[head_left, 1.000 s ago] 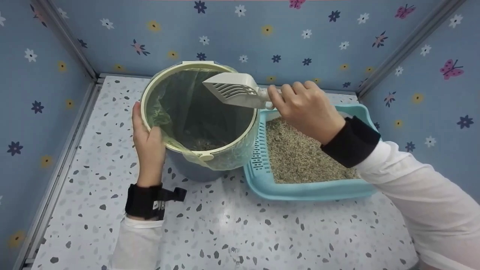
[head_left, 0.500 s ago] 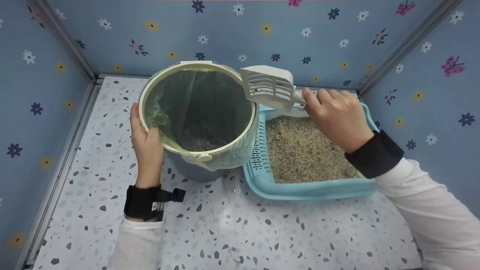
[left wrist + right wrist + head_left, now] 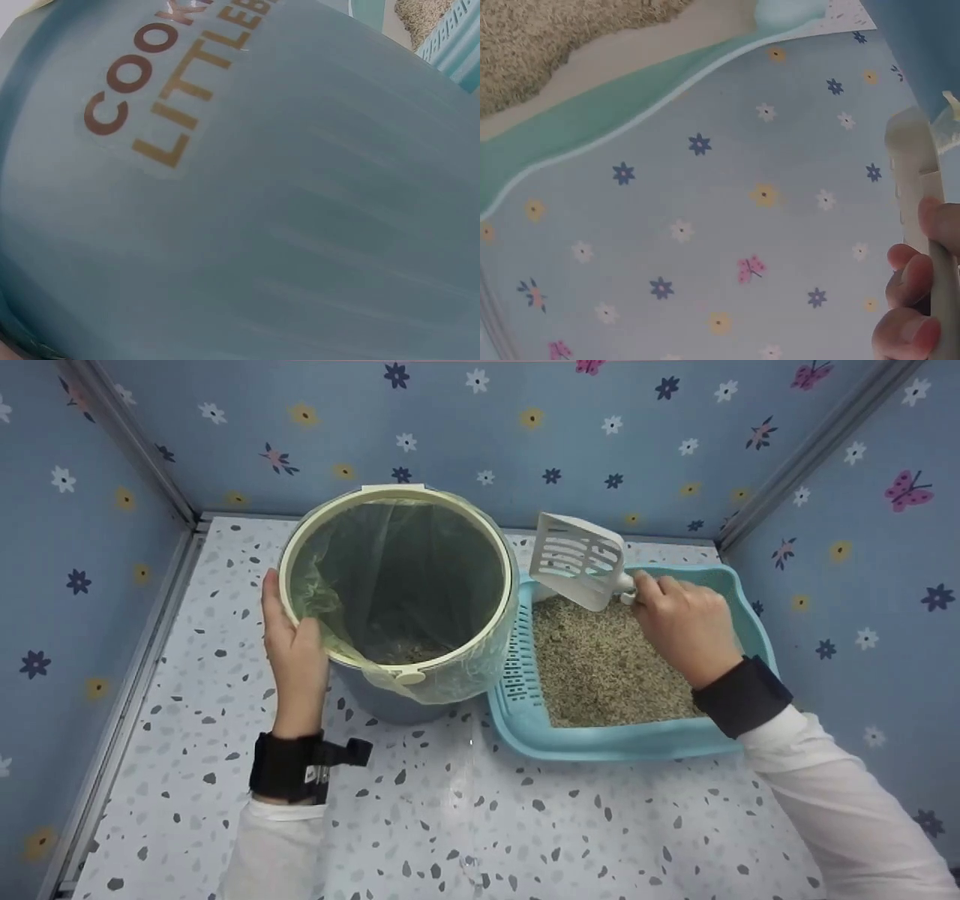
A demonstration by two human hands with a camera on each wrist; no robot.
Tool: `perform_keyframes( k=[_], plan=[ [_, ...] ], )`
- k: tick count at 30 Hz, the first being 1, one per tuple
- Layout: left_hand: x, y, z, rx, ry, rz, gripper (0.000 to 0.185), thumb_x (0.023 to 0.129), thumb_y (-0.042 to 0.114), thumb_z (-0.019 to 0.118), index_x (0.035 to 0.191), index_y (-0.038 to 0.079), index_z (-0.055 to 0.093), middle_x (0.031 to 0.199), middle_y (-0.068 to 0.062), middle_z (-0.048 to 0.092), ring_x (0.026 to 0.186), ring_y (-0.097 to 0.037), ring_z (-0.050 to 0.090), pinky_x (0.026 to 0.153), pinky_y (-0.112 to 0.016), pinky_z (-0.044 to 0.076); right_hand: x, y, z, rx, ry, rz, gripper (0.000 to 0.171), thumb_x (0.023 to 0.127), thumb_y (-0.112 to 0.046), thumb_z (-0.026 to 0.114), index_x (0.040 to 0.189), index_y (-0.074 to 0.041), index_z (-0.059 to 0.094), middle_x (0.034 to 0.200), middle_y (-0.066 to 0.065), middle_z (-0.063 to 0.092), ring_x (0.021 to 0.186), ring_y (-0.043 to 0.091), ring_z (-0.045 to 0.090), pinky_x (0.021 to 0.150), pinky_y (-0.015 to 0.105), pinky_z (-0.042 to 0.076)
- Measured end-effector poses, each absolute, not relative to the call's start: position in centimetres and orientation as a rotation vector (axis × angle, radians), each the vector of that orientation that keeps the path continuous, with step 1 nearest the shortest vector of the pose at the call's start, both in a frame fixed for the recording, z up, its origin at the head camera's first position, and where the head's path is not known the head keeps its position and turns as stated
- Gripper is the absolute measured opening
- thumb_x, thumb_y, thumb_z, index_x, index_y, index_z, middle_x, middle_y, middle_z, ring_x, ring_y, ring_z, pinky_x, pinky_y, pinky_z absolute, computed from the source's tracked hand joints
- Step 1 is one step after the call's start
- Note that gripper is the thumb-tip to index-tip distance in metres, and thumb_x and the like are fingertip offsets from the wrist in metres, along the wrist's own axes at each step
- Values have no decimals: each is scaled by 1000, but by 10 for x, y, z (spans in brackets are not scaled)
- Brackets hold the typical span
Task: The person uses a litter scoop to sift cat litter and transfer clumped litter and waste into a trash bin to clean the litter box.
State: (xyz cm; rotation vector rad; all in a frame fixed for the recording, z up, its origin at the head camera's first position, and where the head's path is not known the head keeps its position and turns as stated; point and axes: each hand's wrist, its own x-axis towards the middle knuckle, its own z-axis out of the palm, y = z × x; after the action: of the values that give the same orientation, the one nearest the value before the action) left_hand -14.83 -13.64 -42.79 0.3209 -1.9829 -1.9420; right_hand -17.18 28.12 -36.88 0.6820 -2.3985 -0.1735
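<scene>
My left hand point(image 3: 292, 660) rests against the left outer side of a round blue bin point(image 3: 405, 709), its fingers and thumb spread along the wall under the pale yellow rim. A thin yellow-green bag point(image 3: 457, 686) lines the bin and folds over the rim; some dark bits lie at the bottom. With my right hand point(image 3: 690, 626) I grip the handle of a white slotted litter scoop point(image 3: 592, 598), which is over the back left of the litter tray. In the right wrist view, fingers point(image 3: 911, 277) curl round the scoop's handle. The bin's wall point(image 3: 247, 247) fills the left wrist view.
A turquoise litter tray point(image 3: 630, 744) stands right beside the bin, spread with grainy brown litter point(image 3: 600, 667). Beneath lies a white speckled tabletop point(image 3: 420, 825). Blue flowered panels point(image 3: 480, 427) close off the back and both sides.
My right hand has carried the scoop rightward from above the bin to over the tray, and the scoop has turned and come lower. My left hand stays at the bin.
</scene>
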Motion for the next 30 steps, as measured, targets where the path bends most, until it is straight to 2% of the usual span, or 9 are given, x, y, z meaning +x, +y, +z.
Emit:
perform_keyframes(
  k=[8,12,15,20,26,28,30],
  plan=[
    [-149,-136,-428,321,-1989,-1914,70,87,-6,30,152,13,14,156,0,21,134,-12,34,105,-32,37,-176,311,-417,569,-2505,-177,18,81,-14,71,86,2,63,58,13,56,39,23,42,34,38,31],
    [-149,-136,-428,316,-1982,-1923,70,88,-6,30,152,14,14,156,0,21,134,-13,35,105,-34,37,-178,325,-436,498,-2586,-177,25,79,-18,74,73,0,57,55,13,56,38,27,43,34,42,34],
    [-149,-136,-428,311,-1985,-1919,70,88,-6,31,152,13,13,156,-1,21,133,-14,36,104,-36,38,-179,334,-447,463,-2653,-178,28,78,-18,75,70,0,56,51,14,54,37,29,44,34,44,35],
    [-150,-136,-428,308,-1985,-1928,70,87,-7,31,152,13,12,157,-2,20,133,-15,36,104,-36,38,-180,343,-458,405,-2791,-196,25,79,-19,74,73,1,59,50,16,54,38,32,46,36,47,38],
    [-148,-137,-427,312,-1986,-1917,70,88,-7,30,152,13,13,157,-1,19,135,-11,32,103,-30,37,-181,352,-465,361,-3003,-70,24,83,-24,70,81,-1,67,58,15,60,44,29,51,39,45,38],
    [-148,-136,-427,320,-2004,-1906,70,88,-6,30,153,14,13,157,0,19,125,-14,42,92,-25,43,-180,355,-468,385,-3075,-17,26,85,-25,69,80,0,66,59,15,60,45,28,52,42,44,39],
    [-148,-136,-427,320,-2016,-1902,70,89,-5,31,153,15,12,157,0,19,122,-13,43,88,-23,42,-178,358,-472,406,-3143,3,27,86,-26,68,80,0,65,59,14,59,46,26,53,44,43,41]
  ],
)
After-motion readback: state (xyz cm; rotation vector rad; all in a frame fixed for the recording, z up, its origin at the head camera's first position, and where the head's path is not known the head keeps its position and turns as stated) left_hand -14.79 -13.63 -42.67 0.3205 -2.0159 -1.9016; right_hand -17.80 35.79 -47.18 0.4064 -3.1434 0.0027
